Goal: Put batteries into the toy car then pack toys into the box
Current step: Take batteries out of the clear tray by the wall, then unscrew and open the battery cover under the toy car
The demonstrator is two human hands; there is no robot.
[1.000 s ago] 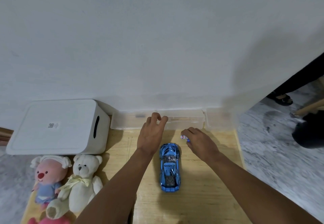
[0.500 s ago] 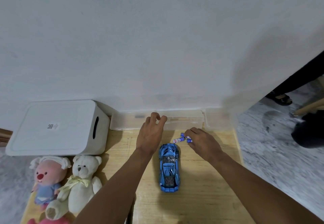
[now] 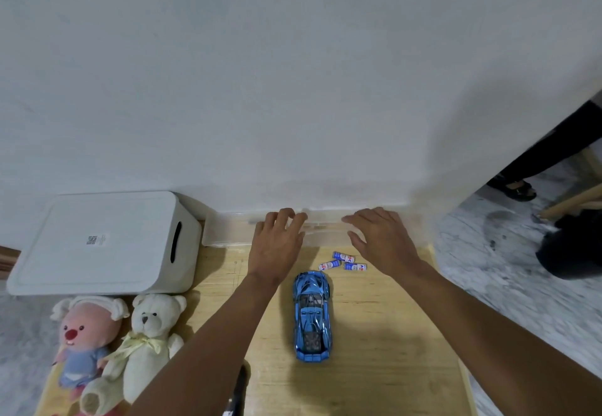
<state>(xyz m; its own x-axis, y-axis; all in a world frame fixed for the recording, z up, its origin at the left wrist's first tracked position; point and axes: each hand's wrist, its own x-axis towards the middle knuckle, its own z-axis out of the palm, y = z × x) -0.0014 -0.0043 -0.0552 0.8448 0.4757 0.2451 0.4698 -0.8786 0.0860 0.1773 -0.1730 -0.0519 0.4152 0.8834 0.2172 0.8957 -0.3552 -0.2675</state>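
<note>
Hands, left (image 3: 277, 246) and right (image 3: 382, 243), both spread and empty over clear tray (image 3: 224, 233) at worktop (image 3: 374, 366) far edge; three batteries (image 3: 342, 262) lie loose beside blue toy car (image 3: 312, 314) mid-worktop.

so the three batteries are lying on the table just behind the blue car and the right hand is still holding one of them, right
Not quite. The head view shows the right hand open and empty, reaching toward the clear plastic container by the wall. All three batteries lie loose on the wooden table, just beyond the blue toy car, as you said.
</note>
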